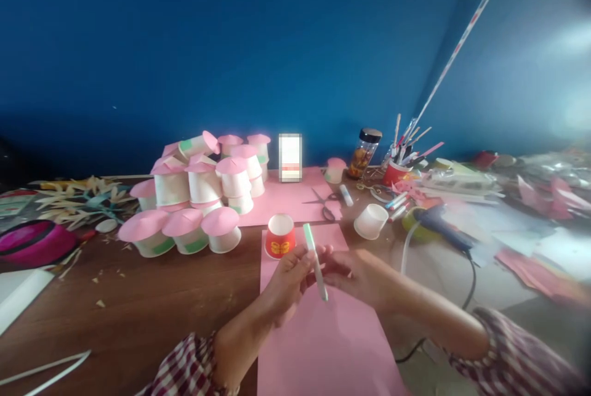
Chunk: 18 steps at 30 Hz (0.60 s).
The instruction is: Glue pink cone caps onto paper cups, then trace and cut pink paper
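Over a pink paper sheet (323, 347), my left hand (289, 279) pinches a narrow pale green and white strip (318, 270) between thumb and fingers. The strip stands tilted, its upper end green; its exact kind does not show. From the other side, my right hand (355, 276) has its fingers curled in against the strip's edge, partly hidden behind it. Just beyond my left hand stands a red paper cup (281, 241) with a gold pattern and a pale inside. To the right of my hands, a white paper cup (370, 222) rests slightly tilted.
At left, several white cups with pink cone tops (184, 223) are stacked. Scissors (325, 202) and a glue stick (346, 195) lie behind my hands. A lidded jar (364, 153), a red pen holder (397, 171) and a corded glue gun (436, 223) are at right.
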Motion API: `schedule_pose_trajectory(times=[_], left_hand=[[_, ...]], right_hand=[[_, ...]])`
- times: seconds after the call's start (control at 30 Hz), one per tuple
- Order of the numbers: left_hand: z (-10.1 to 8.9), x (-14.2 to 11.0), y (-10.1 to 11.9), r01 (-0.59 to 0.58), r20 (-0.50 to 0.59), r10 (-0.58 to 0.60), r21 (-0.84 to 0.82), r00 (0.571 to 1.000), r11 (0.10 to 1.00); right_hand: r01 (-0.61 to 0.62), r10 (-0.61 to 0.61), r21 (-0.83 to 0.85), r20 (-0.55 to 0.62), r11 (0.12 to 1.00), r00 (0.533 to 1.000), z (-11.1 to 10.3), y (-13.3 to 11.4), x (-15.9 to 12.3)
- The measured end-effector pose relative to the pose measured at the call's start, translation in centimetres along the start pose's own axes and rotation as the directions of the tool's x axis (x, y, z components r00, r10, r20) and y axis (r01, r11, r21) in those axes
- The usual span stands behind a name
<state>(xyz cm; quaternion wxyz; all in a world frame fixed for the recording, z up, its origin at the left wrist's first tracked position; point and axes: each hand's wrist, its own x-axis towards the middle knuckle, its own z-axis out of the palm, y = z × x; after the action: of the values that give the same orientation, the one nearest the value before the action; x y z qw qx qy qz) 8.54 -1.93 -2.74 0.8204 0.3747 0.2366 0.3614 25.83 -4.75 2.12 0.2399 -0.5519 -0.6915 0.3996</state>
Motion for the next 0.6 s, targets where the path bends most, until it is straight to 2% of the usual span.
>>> schedule_pose_trajectory(times=[0.07, 0.1, 0.17, 0.23, 0.33, 0.47, 0.6], left_hand=[[-0.1, -0.1, 0.2, 0.034, -0.043, -0.035, -0.027, 0.998, 0.999], [-0.1, -0.2, 0.2, 0.054, -0.041, -0.055, -0.031, 0.998, 0.998], [0.1, -0.4, 0.2, 0.089, 0.012, -0.088, -0.031, 0.996, 0.996], [0.3, -0.6, 0.0, 0.110, 0.104, -0.107, -0.021, 0.989, 0.994], [0.6, -0.9, -0.2, 0.128, 0.211, -0.122, -0.018, 0.970, 0.992], [0.8, -1.1, -0.3, 0.168, 0.278, -0.151, -0.037, 0.949, 0.985], [0.9, -1.2, -0.6, 0.249, 0.312, -0.226, -0.034, 0.923, 0.968]], right_hand=[[0.009, -0.032, -0.165, -0.132, 0.986, 0.991, -1.8, -0.8, 0.2], [0.017, -0.046, -0.165, -0.178, 0.986, 0.983, -2.4, -1.1, 0.4], [0.061, -0.072, -0.058, -0.205, 0.996, 0.976, -2.8, -1.5, 1.1], [0.102, -0.086, 0.091, -0.168, 0.991, 0.982, -2.2, -1.5, 1.8], [0.078, -0.052, 0.228, -0.119, 0.971, 0.992, -0.4, -1.2, 2.5], [0.045, -0.009, 0.229, -0.155, 0.972, 0.988, 1.1, -1.5, 2.0], [0.031, -0.003, 0.150, -0.180, 0.988, 0.984, 1.1, -1.9, 1.2]])
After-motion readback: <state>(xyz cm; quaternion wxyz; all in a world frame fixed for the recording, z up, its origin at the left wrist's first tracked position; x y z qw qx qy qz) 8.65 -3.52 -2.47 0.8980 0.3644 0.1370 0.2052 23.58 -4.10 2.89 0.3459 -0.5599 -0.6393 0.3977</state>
